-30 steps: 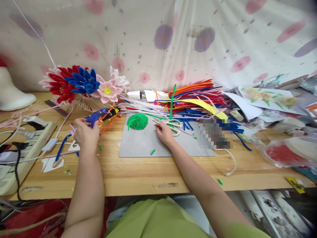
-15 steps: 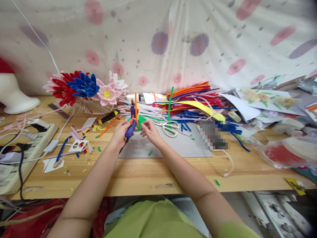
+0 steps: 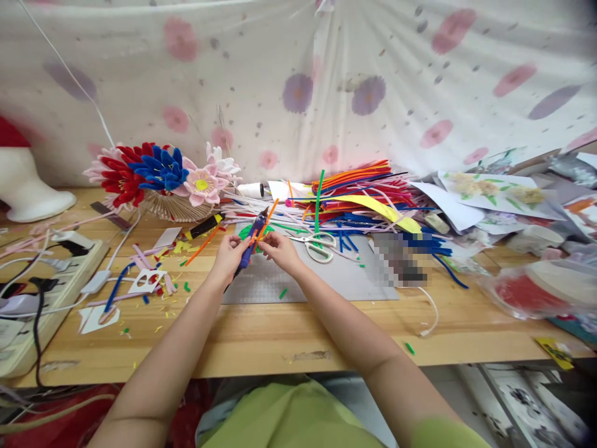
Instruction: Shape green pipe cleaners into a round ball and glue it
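Observation:
My left hand is closed around a blue hot glue gun, which points up and away. My right hand is beside it, thumb and fingers pinched at the lower end of an orange pipe cleaner. That pipe cleaner leans to the right, close to the gun's nozzle. A green fuzzy piece lies behind the hands on the grey mat, partly hidden by them. White-handled scissors rest just right of my right hand. A green pipe cleaner stands up behind them.
Bundles of coloured pipe cleaners lie along the back. Fuzzy flowers stand at the back left. A power strip with cords is on the left, near paper scraps. Papers and a plastic bag occupy the right.
The orange pipe cleaner has gone from upright to leaning right. The glue gun has tilted rightward, and my right fingers have come closer to my left hand.

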`<state>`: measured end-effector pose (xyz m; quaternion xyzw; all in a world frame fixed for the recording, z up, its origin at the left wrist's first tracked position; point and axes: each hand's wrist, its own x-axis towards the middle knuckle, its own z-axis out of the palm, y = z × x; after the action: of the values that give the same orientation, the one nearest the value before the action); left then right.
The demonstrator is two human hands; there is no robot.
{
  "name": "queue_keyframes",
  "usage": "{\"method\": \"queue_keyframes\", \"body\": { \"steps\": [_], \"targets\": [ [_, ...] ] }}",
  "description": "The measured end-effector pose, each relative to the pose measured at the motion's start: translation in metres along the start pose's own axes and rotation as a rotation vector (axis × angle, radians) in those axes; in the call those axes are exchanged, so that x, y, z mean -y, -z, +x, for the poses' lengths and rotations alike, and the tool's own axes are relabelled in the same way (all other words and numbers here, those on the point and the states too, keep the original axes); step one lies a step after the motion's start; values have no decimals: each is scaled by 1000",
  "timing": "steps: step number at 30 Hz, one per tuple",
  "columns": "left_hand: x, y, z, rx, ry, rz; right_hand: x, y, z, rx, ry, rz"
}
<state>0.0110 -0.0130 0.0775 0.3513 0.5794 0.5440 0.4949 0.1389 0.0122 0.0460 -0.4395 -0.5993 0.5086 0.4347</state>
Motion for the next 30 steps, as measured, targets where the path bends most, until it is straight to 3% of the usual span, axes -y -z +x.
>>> {"method": "queue_keyframes", "body": {
  "steps": [5, 11, 13, 18, 22, 23, 26, 28, 30],
  "targets": [
    [3, 10, 8, -7, -7, 4, 9, -7, 4, 52, -86, 136],
    [-10, 41, 32, -332, -197, -52, 8, -6, -1, 238, -144, 301],
    [-20, 54, 36, -380, -232, -53, 7, -4, -6, 312, -164, 321],
    [-45, 78, 34, -363, -360, -72, 5, -14, -11, 445, -198, 266],
    [-60, 85, 32, -347, -397, -54, 3, -49, 10, 550, -177, 52],
    [-62, 85, 32, -343, -402, -45, 4, -60, 18, 557, -152, -26],
    [-62, 81, 31, -332, -420, -47, 9, -84, 34, 340, -71, -404],
    [-57, 76, 30, -299, -400, -55, 13, -87, 34, 243, 8, -547],
    [-50, 70, 27, -267, -345, -67, 17, -78, 26, 272, 17, -490]
  ]
}}
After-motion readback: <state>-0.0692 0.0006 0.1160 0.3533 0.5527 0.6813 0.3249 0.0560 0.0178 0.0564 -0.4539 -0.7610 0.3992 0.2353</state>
